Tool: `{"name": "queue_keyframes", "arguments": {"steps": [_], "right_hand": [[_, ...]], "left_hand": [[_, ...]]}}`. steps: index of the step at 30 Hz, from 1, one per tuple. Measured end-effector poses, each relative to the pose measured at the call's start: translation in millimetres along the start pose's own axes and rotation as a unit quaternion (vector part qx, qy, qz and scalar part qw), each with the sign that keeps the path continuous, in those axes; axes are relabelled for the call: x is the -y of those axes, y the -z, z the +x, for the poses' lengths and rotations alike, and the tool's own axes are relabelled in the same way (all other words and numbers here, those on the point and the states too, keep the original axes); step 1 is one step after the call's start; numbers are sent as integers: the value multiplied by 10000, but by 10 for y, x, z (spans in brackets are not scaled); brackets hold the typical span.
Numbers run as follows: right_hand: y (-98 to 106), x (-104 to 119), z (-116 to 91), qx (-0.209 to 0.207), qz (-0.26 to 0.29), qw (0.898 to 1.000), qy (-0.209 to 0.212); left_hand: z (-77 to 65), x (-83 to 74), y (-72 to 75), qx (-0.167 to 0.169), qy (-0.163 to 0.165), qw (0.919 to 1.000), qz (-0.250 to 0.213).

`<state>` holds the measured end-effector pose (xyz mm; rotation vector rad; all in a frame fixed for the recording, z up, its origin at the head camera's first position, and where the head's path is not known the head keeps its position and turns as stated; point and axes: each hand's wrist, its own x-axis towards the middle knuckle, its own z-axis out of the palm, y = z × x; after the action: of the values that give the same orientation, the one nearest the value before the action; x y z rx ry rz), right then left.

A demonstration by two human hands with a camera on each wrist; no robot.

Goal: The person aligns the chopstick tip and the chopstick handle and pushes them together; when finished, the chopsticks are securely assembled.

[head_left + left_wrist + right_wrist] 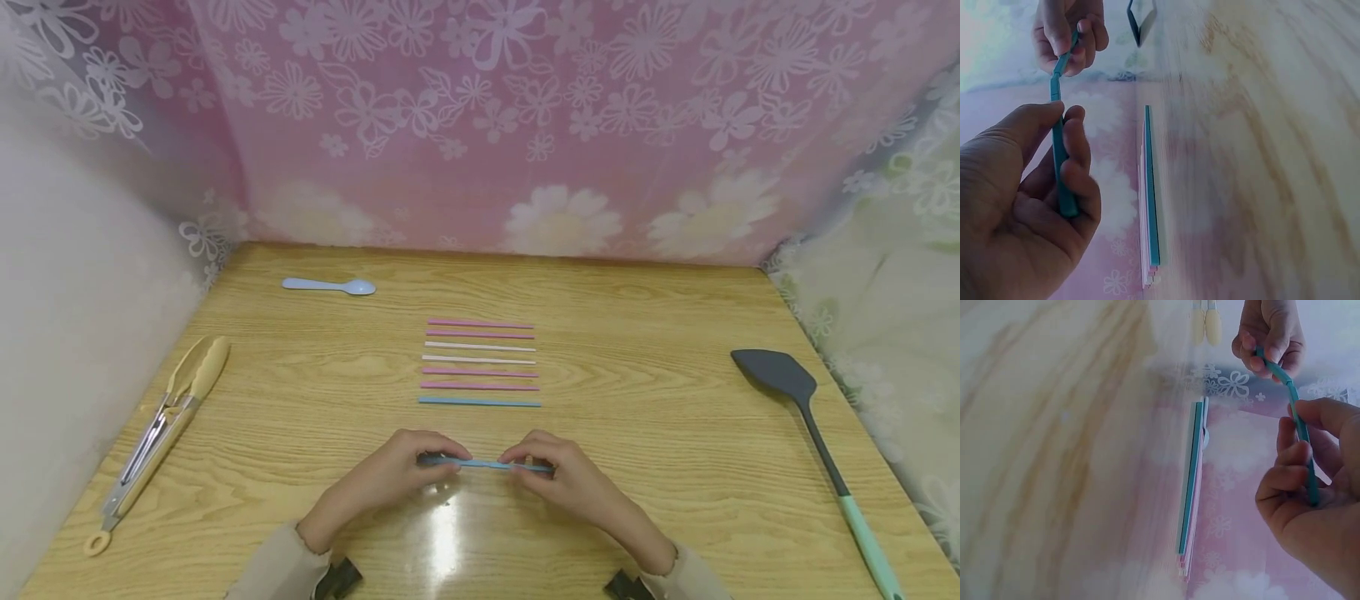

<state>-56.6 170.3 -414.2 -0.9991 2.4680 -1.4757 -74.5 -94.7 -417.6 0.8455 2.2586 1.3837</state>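
Note:
A thin, flat blue stick [483,463] is held level by both hands close to the table's front. My left hand [408,468] pinches its left half between thumb and fingers, and my right hand [564,475] grips the right half likewise. Between the hands the stick shows a kink, seen as a bend in the left wrist view [1055,84] and the right wrist view. Beyond them lies a row of parallel sticks: another blue stick [480,402] nearest, then pink sticks [480,387], two white sticks [480,360] and more pink ones [480,324] farthest.
Tongs with cream tips [161,433] lie at the left edge of the wooden table [637,333]. A pale blue spoon [326,286] is at the back left. On the right rests a dark spatula [780,375] with a mint handle. Floral cloth [450,108] hangs behind.

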Motion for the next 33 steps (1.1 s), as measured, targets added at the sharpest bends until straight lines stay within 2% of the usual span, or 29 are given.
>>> {"name": "queue_keyframes", "arguments": {"steps": [10,17,25,28,33], "right_hand": [[-43,27,46,-303,102,9989,349],[-41,48,50,-419,109,9981,441],[-37,41,75,-664,164,9945,790],[-24,15,105,-735,-21,9931,917],[42,-6,131,-810,-316,9941,648]], "left_hand": [[19,-23,-9,-62,-254,9996,63],[20,-60,-7,-122,-336,9992,165],[51,-103,1,-231,-754,9965,281],[72,-107,15,-243,-778,9960,360],[123,-95,47,-239,-694,9961,483]]}}
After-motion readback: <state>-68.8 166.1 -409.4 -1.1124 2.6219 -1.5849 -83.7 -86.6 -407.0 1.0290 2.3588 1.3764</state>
